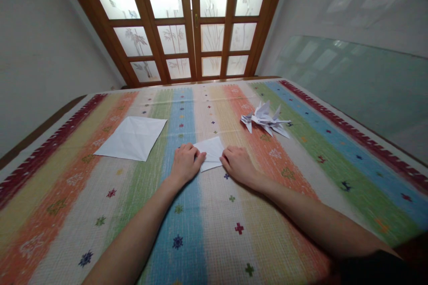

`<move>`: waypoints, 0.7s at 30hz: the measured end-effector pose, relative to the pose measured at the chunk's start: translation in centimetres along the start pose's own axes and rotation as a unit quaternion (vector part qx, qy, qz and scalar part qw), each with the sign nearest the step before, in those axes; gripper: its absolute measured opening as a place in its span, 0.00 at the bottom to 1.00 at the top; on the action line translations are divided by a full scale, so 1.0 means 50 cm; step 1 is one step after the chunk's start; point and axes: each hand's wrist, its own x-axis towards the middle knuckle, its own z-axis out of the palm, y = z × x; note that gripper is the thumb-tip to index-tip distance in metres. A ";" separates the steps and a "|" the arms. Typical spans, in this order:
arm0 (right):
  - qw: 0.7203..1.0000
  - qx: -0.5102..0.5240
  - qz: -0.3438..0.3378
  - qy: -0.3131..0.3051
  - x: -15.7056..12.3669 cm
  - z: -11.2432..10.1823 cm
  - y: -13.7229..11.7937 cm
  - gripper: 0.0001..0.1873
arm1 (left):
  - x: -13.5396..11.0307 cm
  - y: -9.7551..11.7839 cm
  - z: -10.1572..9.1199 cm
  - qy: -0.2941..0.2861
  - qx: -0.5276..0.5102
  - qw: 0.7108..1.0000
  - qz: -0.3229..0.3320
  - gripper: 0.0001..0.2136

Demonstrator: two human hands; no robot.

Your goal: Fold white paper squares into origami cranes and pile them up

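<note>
A small piece of folded white paper [211,148] lies on the striped tablecloth in front of me, with crease lines and a lower flap showing. My left hand [186,160] grips its left side, the thumb on top and the other fingers curled at the edge. At the right corner, my right hand [238,162] pinches the paper between curled fingers and thumb. Parts of both side edges are hidden under the fingers.
To the left lies a flat square sheet of white paper [132,139] with faint creases. Several folded paper cranes [265,119] sit in a heap at the right. The striped tablecloth [177,205] covers the table; paned wooden doors [194,22] stand beyond its far edge.
</note>
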 end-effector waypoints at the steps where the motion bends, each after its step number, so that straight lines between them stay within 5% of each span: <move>1: 1.000 -0.004 0.001 0.000 0.000 0.000 -0.001 0.12 | 0.000 0.000 -0.002 -0.002 -0.010 1.000 -0.002 0.15; 21: 1.000 -0.022 0.018 0.008 -0.003 0.005 -0.011 0.13 | 0.005 -0.014 -0.004 -0.058 0.006 0.998 -0.010 0.13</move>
